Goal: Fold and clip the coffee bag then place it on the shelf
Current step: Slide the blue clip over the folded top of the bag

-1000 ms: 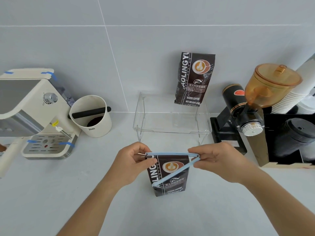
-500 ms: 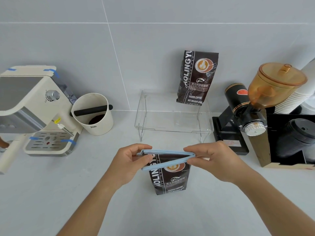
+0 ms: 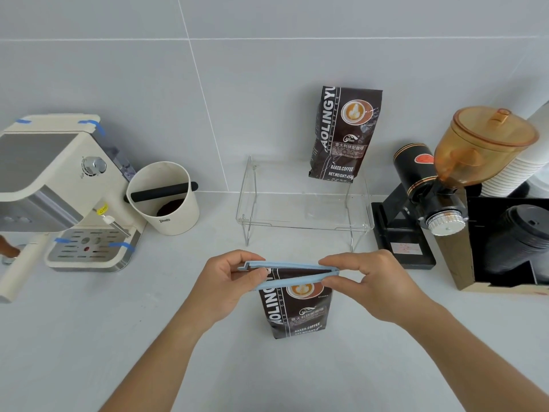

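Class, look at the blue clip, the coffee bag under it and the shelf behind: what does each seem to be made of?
Clip: probably matte plastic; thin, rigid, even pale blue bars.
Coffee bag: likely printed foil or plastic film; glossy, creased.
Shelf: clear acrylic or glass; see-through, bright edges.

Coffee bag (image 3: 297, 310) on the counter: dark brown, white lettering, round orange-and-cream latte emblem; light blue clip (image 3: 289, 273) across its top; second bag (image 3: 344, 135) on the clear shelf (image 3: 303, 224) carries the same print. Espresso machine (image 3: 59, 185): cream body, silver panel and drip grille, blue tape strips; knock box (image 3: 165, 200): cream with a black bar. Grinder (image 3: 421, 200): black with a translucent amber hopper (image 3: 484, 144); stacked cups (image 3: 523, 168) white, lids (image 3: 523, 233) black; counter (image 3: 89, 337) and tiled wall (image 3: 118, 69) pale grey.
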`<state>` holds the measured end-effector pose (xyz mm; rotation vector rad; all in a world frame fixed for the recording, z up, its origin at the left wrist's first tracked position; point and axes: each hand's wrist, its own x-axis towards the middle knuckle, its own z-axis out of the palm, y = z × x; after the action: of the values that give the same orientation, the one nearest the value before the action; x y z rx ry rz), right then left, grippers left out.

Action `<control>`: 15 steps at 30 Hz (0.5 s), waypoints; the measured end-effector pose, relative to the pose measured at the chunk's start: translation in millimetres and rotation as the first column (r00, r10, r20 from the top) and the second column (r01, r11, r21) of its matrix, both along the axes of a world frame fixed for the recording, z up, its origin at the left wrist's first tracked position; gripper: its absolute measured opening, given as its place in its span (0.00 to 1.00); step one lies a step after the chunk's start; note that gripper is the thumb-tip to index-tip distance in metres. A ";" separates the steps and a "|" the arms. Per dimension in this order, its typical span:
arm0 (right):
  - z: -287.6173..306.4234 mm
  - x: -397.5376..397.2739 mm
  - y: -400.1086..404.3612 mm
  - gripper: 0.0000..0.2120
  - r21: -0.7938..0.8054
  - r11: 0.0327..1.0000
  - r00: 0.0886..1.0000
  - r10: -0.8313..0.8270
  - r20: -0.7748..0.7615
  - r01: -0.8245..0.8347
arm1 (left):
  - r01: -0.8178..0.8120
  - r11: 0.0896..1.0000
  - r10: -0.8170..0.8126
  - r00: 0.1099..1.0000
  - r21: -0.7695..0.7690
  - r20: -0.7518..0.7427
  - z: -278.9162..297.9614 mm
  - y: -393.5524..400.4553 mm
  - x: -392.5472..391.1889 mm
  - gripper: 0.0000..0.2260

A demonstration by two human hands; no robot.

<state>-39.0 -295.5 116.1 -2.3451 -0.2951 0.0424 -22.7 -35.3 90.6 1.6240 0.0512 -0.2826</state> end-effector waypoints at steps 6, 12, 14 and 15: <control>-2.3 -4.3 8.7 0.12 0.085 0.995 0.999 -0.050 0.016 0.048 | 0.078 0.997 -0.079 0.995 -0.028 -0.062 0.8 11.1 -3.8 0.19; 6.7 -4.4 14.5 0.13 0.077 0.997 1.000 0.000 0.022 -0.002 | 0.089 0.996 -0.088 0.996 0.023 -0.033 3.4 12.0 -8.0 0.22; 7.7 -5.4 13.8 0.13 0.069 0.998 1.000 0.012 0.028 -0.014 | 0.096 0.995 -0.096 0.995 0.022 -0.021 3.1 10.8 -8.4 0.22; 8.0 -5.6 14.0 0.14 0.065 0.998 0.999 0.016 0.028 -0.018 | 0.099 0.995 -0.099 0.995 0.027 -0.016 2.8 10.5 -8.6 0.21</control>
<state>-44.6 -281.6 124.1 -2.2799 -0.3256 0.0091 -31.3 -24.8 93.4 1.6545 -0.0147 -0.3714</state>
